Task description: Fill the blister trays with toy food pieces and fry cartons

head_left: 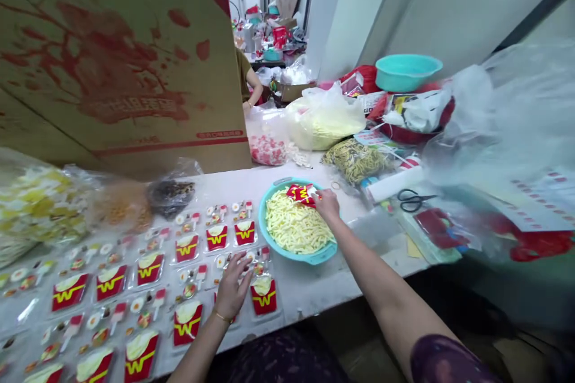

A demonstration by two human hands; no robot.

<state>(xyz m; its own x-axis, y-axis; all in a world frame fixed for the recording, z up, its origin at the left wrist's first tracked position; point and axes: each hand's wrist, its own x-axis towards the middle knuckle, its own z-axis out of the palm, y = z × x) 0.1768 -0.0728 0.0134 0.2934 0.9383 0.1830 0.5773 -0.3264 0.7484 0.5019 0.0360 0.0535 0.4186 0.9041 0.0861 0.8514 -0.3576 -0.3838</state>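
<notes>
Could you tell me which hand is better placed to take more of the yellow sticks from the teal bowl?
Probably the right hand: it is at the teal bowl, holding a red fry box above the yellow sticks. The left hand lies on the packets.

A yellow "W" marks each red fry pouch (263, 298); the red print on the cardboard box (121, 60) at ten o'clock is unreadable.

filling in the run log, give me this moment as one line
left hand: flat on packs | right hand: holding red pouch over teal bowl | bowl: pale fries
</notes>
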